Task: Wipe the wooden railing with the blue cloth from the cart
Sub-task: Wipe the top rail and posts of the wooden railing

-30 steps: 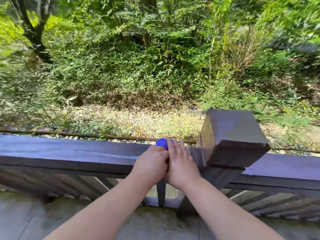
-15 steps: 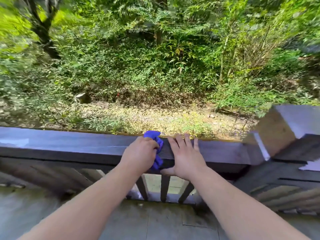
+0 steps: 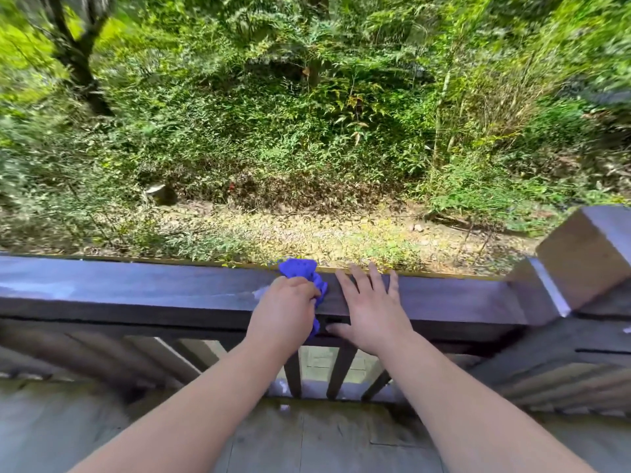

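Note:
A dark wooden railing [image 3: 136, 291] runs across the view from left to right. My left hand [image 3: 283, 312] is closed around a bunched blue cloth [image 3: 300, 271] and presses it on the rail's top near the middle; part of the cloth hangs down the rail's near face. My right hand [image 3: 368, 308] lies flat on the rail just right of the cloth, fingers spread and thumb on the near face, holding nothing. The cart is out of view.
A thick square post [image 3: 587, 254] rises from the rail at the far right. Slanted balusters [image 3: 341, 367] stand below the rail, above a grey plank deck [image 3: 307, 438]. Beyond the rail lies a leaf-strewn slope with dense bushes and a tree trunk [image 3: 78, 63].
Both hands and the cloth have slid left along the rail, away from the post. My right hand went from pressed against the left hand to lying flat with fingers spread.

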